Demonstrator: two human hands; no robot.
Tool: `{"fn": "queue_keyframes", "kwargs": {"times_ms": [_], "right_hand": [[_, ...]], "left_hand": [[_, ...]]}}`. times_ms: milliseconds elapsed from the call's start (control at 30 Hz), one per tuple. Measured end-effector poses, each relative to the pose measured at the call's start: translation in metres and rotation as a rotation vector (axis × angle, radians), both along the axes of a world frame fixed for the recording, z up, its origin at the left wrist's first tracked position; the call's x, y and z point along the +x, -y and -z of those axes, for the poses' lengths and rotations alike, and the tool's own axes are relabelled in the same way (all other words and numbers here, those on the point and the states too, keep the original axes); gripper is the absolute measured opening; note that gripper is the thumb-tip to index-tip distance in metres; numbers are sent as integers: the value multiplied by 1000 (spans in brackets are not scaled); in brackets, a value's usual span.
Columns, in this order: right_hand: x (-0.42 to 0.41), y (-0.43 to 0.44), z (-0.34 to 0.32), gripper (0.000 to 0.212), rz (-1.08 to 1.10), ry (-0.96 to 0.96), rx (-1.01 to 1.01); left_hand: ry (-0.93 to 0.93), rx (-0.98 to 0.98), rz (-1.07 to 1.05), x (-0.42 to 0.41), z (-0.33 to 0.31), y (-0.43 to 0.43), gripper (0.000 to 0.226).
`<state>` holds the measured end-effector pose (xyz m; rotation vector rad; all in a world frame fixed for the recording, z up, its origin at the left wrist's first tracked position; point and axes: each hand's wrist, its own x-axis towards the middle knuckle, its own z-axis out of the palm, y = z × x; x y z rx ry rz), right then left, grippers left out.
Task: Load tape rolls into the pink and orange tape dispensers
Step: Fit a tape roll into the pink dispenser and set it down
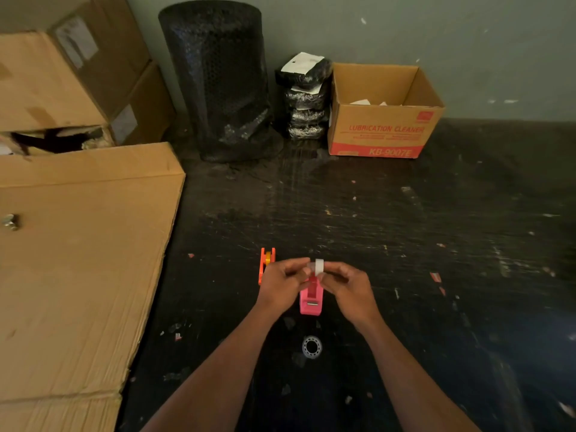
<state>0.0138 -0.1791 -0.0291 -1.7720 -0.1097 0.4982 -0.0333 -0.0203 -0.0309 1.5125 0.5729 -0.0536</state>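
The pink tape dispenser (310, 299) stands on the dark table just below my hands. Both hands hold a small white tape roll (318, 266) on edge above its back end. My right hand (349, 288) pinches the roll's right side, and my left hand (282, 283) grips its left side at a small white piece. The orange tape dispenser (265, 263) stands to the left behind my left hand, with a yellow hub showing in it. A clear tape roll (312, 347) lies flat on the table nearer to me.
A large flat cardboard sheet (78, 260) covers the left side. A black bubble-wrap roll (218, 79), stacked black packets (307, 98) and an open cardboard box (383, 120) stand at the back wall. Small scraps litter the table.
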Motion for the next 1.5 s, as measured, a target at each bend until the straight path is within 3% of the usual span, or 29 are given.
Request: {"fn": "queue_keyframes", "kwargs": {"times_ms": [133, 300, 567, 700, 900, 1000, 1133, 1367, 1500], "right_hand": [[-11, 14, 13, 29, 147, 25, -184], [-26, 41, 40, 15, -117, 97, -681], [-46, 47, 45, 58, -207, 170, -813], [-65, 38, 42, 52, -317, 352, -772], [-79, 26, 47, 73, -594, 210, -720], [-78, 24, 50, 65, -605, 207, -743], [-71, 26, 45, 47, -453, 170, -587], [-42, 20, 14, 19, -15, -93, -42], [-23, 16, -4, 20, 76, -232, 170]], "left_hand": [[-33, -49, -20, 1, -1, 2, 33], [-43, -70, -20, 0, -1, 3, 33], [-43, -43, -18, -2, -1, 7, 32], [-47, -29, -22, -1, -1, 8, 32], [-43, -37, -46, -4, -2, 7, 30], [-45, -25, -57, -6, -1, 5, 29], [-43, -23, -62, -7, -1, 3, 28], [-16, -63, -76, -6, -3, 2, 25], [6, -70, -57, -4, -9, 3, 30]]}}
